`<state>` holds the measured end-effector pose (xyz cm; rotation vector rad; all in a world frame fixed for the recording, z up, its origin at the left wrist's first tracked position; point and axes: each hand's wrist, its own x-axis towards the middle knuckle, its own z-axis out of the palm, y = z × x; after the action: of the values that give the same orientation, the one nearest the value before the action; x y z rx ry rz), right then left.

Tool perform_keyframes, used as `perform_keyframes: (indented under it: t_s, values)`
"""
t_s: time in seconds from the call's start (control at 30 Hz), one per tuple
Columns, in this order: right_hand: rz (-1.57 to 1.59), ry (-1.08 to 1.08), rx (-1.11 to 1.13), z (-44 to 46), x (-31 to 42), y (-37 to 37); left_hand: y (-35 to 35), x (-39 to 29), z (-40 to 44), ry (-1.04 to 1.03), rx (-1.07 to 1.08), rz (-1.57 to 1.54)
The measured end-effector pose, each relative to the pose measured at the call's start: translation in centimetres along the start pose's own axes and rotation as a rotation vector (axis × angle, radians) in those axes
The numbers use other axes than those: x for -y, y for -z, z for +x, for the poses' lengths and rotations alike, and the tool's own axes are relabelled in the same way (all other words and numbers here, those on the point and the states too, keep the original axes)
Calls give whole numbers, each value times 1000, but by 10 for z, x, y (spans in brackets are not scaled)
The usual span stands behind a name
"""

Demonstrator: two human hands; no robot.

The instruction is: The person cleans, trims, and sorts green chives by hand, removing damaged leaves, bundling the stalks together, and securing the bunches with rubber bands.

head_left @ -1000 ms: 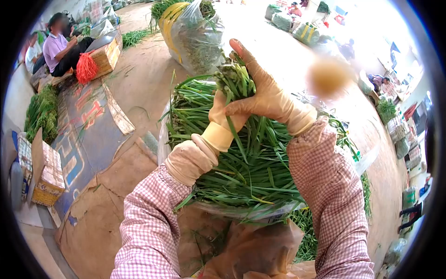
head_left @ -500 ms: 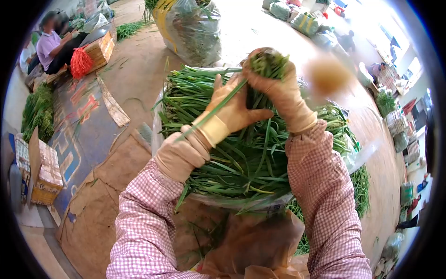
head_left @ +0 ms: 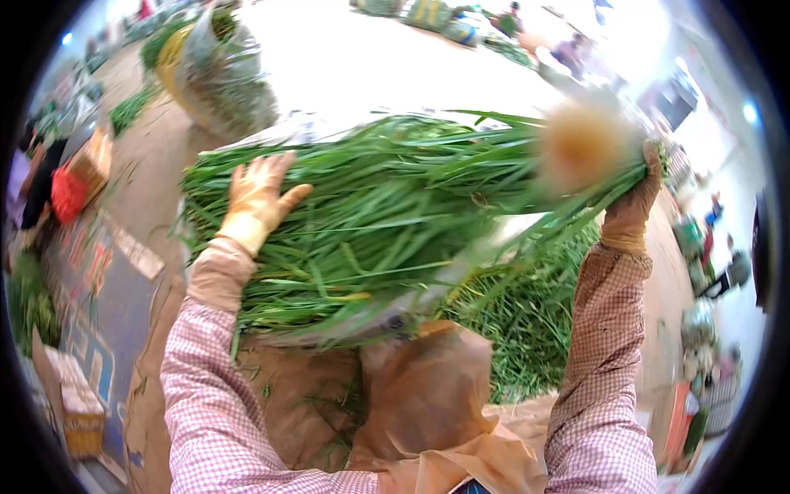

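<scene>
Long green leafy stalks (head_left: pixel 354 222) lie in a wide pile on pale plastic sheeting. My left hand (head_left: pixel 262 194), in a yellowish glove, rests open on the left part of the pile, its fingers spread. Out at the right, my right hand (head_left: pixel 638 198) is closed round the end of a bunch of stalks (head_left: pixel 510 165), whose leaves stretch left over the pile. Motion blurs part of the leaves, and a round tan blur covers some of the bunch near my right hand.
A plastic bag of greens (head_left: pixel 218 74) stands at the upper left. Loose greens (head_left: pixel 535 313) lie right of my covered knee (head_left: pixel 428 387). A wooden box (head_left: pixel 89 165) with red strands and a seated person are at the left. Other people and bags line the right.
My hands have moved apart, the left onto the pile's left side and the right far out to the right with the bunch. The view has shifted rightward.
</scene>
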<state>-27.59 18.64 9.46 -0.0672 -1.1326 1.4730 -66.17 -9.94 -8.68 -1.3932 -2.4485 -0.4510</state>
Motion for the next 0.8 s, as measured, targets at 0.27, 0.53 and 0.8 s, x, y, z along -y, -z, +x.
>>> perform_keyframes:
  t_s: [0.27,0.53,0.8]
  values:
    - [2,160,-256,-118,108,130,19,27,19,-15,233,-405]
    - [234,-2,-276,-188,111,122,206,-199,0,-522,305,-929]
    - [700,-183,29,-249,101,102,137,-394,-64,-665,845,-1256]
